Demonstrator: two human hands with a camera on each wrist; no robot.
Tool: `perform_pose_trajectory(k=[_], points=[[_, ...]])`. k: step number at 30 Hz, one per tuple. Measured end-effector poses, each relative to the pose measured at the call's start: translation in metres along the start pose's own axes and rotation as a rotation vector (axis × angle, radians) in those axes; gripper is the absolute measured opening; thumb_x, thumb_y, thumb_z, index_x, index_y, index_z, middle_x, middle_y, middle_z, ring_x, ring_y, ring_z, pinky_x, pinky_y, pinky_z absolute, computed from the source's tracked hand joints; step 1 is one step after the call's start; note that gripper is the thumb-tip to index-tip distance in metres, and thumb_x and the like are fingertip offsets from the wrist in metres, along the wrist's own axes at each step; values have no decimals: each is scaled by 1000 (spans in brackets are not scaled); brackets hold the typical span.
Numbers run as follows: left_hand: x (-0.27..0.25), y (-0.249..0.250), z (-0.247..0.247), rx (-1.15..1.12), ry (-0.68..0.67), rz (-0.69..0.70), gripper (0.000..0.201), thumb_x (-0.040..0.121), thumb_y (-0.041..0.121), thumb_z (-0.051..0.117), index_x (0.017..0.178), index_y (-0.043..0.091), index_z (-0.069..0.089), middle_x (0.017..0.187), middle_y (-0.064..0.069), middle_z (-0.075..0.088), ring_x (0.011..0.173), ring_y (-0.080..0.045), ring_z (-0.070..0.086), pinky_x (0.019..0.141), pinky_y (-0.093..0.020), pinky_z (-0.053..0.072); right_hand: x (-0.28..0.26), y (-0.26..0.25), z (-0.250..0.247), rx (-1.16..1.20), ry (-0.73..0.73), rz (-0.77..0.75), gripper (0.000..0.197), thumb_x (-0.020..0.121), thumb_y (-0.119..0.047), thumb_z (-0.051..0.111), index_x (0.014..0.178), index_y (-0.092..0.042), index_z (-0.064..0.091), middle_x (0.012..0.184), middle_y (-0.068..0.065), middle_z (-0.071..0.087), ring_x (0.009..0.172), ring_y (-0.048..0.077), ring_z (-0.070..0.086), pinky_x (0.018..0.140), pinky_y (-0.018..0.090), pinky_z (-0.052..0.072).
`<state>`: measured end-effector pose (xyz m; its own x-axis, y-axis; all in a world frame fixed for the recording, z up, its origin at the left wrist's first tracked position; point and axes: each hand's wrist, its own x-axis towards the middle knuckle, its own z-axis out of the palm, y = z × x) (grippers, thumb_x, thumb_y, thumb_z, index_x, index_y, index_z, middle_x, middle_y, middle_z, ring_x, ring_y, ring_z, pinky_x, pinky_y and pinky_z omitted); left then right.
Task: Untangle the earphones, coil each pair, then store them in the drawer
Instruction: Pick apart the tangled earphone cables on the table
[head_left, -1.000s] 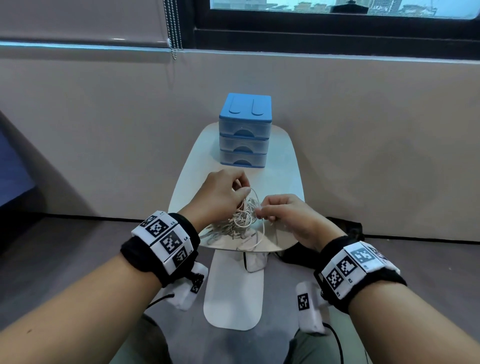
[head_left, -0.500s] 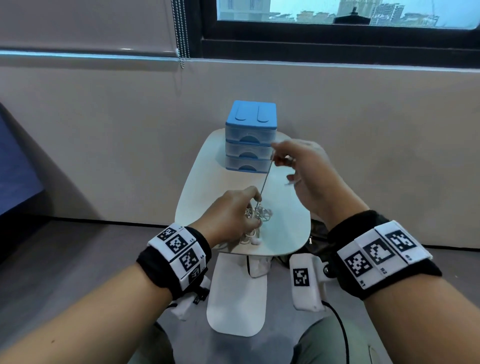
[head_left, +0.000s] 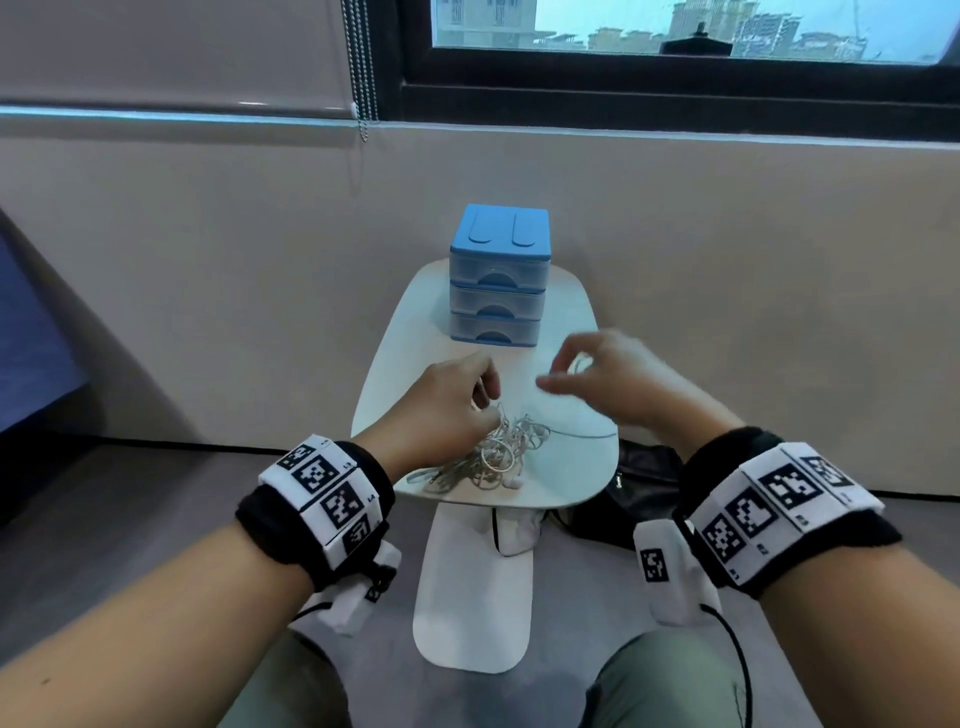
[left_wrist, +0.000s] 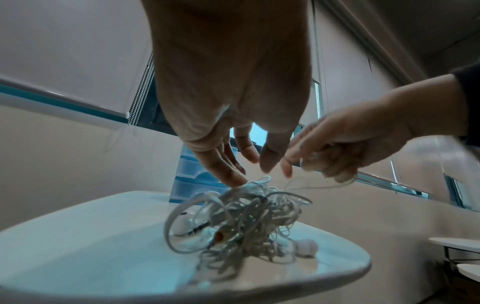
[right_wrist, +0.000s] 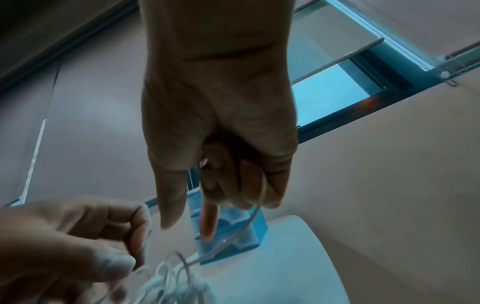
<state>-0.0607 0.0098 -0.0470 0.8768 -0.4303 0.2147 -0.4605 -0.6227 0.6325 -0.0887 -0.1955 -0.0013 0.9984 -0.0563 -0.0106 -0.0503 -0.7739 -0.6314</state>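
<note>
- While the tangle of earphones (head_left: 493, 457) lies in a heap on the near end of the white counter (head_left: 566, 467), both hands work just above it.
- Left hand (head_left: 441, 410): it reaches down onto the top of the heap, fingertips (left_wrist: 233, 179) touching the uppermost loops in the left wrist view. The head view suggests thumb and forefinger closing on a strand, but whether it truly pinches the cord I cannot tell.
- Right hand (head_left: 618, 384): it hovers to the right of the heap and a little higher. Its last fingers are curled around a thin white cord (right_wrist: 255, 214), while the forefinger (right_wrist: 207, 220) and thumb point down, straight and free.
- That cord runs from the right hand down and leftward into the heap; a slack length also lies across the counter toward its right edge (head_left: 582, 434).
- An earbud (head_left: 514, 483) shows at the near right side of the heap, resting on the counter; a plug (left_wrist: 197, 228) and a second bud are buried among the loops in the left wrist view.
- Blue drawer unit (head_left: 498, 275): three stacked drawers, all closed, standing at the far end of the counter, well apart from the heap.
- Both wrists wear black bands with white marker tiles (head_left: 327, 493).
- A dark bag (head_left: 623, 493) lies on the floor to the right of the counter's foot.
</note>
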Motion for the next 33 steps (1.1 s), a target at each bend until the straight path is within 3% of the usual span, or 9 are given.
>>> perform_pose_trajectory(k=[3, 5, 6, 10, 13, 16, 21, 27, 33], points=[[3, -1, 0, 172, -95, -22, 41, 80, 26, 77, 115, 29, 57, 122, 2, 55, 110, -23, 52, 89, -32, 45, -7, 4, 13, -301, -213, -3, 27, 86, -47, 78, 93, -21, 77, 90, -2, 65, 89, 17, 57, 75, 27, 43], [5, 2, 0, 302, -294, -102, 75, 78, 40, 81, 143, 33, 45, 145, 2, 43, 135, -26, 34, 110, -45, 37, -6, 8, 19, -297, -235, -17, 19, 86, -38, 80, 89, -19, 80, 89, -1, 68, 89, 19, 60, 74, 27, 46], [7, 3, 1, 342, -374, -128, 80, 78, 46, 81, 147, 34, 43, 149, 3, 41, 139, -26, 29, 113, -48, 34, -5, 9, 21, -294, -228, -25, 13, 86, -33, 80, 86, -20, 79, 86, -1, 68, 87, 20, 61, 73, 27, 47], [11, 3, 14, 397, -431, -96, 49, 76, 51, 81, 116, 33, 59, 129, 2, 51, 123, -22, 38, 102, -42, 40, -2, 8, 21, -311, -158, -38, 10, 89, -27, 76, 79, -24, 73, 94, 3, 69, 88, 24, 64, 74, 29, 50], [14, 2, 15, 241, -365, -91, 33, 77, 32, 83, 89, 26, 54, 104, 1, 61, 94, -17, 55, 77, -32, 47, -1, 6, 16, -343, -207, -36, 19, 87, -39, 77, 77, -24, 74, 82, -1, 65, 79, 19, 60, 68, 29, 46], [14, 1, 7, 160, -227, -71, 34, 75, 21, 79, 77, 26, 46, 83, 4, 58, 73, -17, 51, 60, -31, 40, -6, 2, 7, -372, -285, -53, 30, 86, -52, 76, 74, -24, 71, 72, -6, 60, 70, 8, 51, 61, 25, 42], [15, -1, 0, 271, 53, 14, 34, 74, 14, 74, 82, 26, 43, 85, 6, 55, 75, -24, 53, 60, -35, 43, -3, 0, 1, -351, -222, -65, 26, 93, -40, 71, 77, -21, 77, 70, -3, 61, 66, 14, 52, 60, 26, 43], [8, -10, 9, 245, -85, 44, 43, 73, 30, 84, 101, 30, 52, 102, 6, 55, 88, -18, 52, 77, -38, 51, 0, 17, 21, -271, -212, 1, 23, 91, -32, 74, 70, -23, 71, 71, -3, 60, 71, 19, 55, 59, 26, 42], [6, -9, 1, 137, -175, 58, 50, 75, 45, 87, 115, 28, 61, 109, 7, 59, 99, -11, 55, 88, -30, 48, 3, 34, 32, -22, -101, -48, 11, 91, -20, 75, 81, -16, 73, 77, -1, 74, 67, 9, 58, 63, 26, 44]])
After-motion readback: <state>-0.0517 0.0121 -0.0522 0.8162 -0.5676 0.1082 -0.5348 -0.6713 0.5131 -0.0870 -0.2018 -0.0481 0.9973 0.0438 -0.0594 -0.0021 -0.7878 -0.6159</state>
